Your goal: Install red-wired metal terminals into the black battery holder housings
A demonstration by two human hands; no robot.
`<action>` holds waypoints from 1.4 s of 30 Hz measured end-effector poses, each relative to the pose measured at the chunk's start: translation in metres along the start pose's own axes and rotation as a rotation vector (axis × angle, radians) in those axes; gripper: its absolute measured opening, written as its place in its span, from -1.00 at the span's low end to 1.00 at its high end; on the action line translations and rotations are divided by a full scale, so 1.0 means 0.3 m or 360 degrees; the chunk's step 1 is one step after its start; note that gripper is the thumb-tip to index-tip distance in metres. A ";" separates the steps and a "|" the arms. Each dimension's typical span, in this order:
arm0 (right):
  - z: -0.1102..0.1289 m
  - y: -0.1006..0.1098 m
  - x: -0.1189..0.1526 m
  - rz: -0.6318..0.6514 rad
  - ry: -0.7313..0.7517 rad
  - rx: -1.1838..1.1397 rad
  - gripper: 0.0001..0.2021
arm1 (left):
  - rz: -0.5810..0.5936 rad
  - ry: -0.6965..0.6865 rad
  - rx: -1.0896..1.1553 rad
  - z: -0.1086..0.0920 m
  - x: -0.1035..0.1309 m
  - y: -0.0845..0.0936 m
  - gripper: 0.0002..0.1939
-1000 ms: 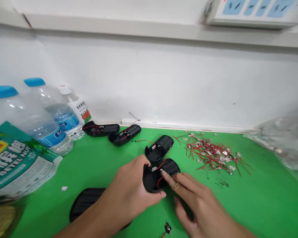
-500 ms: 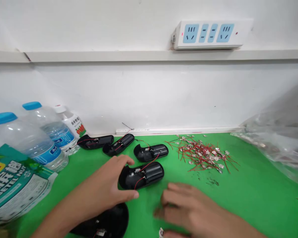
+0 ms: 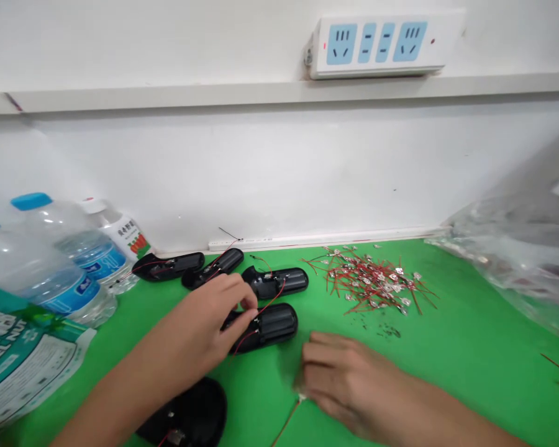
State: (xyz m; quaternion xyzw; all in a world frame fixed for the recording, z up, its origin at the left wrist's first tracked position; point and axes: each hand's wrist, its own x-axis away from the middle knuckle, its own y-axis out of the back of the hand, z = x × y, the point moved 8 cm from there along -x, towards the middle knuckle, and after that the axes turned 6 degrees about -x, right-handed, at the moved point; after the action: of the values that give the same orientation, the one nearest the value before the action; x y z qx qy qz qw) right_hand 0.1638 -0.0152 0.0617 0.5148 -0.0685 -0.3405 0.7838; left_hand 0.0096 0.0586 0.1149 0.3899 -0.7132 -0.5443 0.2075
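On the left of the green table (image 3: pixel 256 391), blue-capped water bottles (image 3: pixel 93 262) stand; nearer lies a black plastic housing (image 3: pixel 193 410); the left hand (image 3: pixel 221 320) arches over a second housing (image 3: pixel 278 324), thumb and forefinger together, though I cannot tell whether they hold its red wire (image 3: pixel 274 301); a wired metal contact tab (image 3: pixel 302 396) is pinched in the blurred right hand (image 3: pixel 338 375); farther right lies a heap of red-wired tabs (image 3: pixel 376 280).
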 end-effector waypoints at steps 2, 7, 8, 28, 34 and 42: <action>-0.033 0.061 -0.001 -0.0165 -0.0120 -0.0234 -0.87 | 0.0036 -0.0155 -0.0113 -0.068 0.024 -0.032 -0.81; -0.053 0.112 0.001 -0.0240 -0.0234 -0.0470 -0.76 | 0.0222 -0.0601 -0.0559 -0.232 0.121 -0.182 -0.94; -0.045 0.095 -0.001 -0.0165 -0.0225 -0.0505 -0.74 | 0.0228 -0.0600 -0.0622 -0.237 0.130 -0.198 -0.92; -0.047 -0.047 0.019 0.0165 -0.0384 -0.0677 -0.62 | 0.0335 -0.0506 -0.0514 -0.171 0.126 -0.203 -0.83; -0.037 -0.052 0.022 0.0211 -0.0386 -0.0606 -0.61 | 0.0399 -0.0588 -0.0589 -0.166 0.140 -0.283 -0.85; -0.039 0.058 0.006 -0.0135 -0.0430 -0.0604 -0.82 | 0.0171 -0.0520 -0.0538 -0.164 0.127 -0.186 -0.93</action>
State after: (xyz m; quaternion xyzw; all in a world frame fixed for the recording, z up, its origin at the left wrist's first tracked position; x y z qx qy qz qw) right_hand 0.1787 -0.0033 0.0708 0.3103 -0.0857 -0.4458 0.8352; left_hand 0.0403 -0.0071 0.0733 0.2178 -0.6558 -0.7000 0.1803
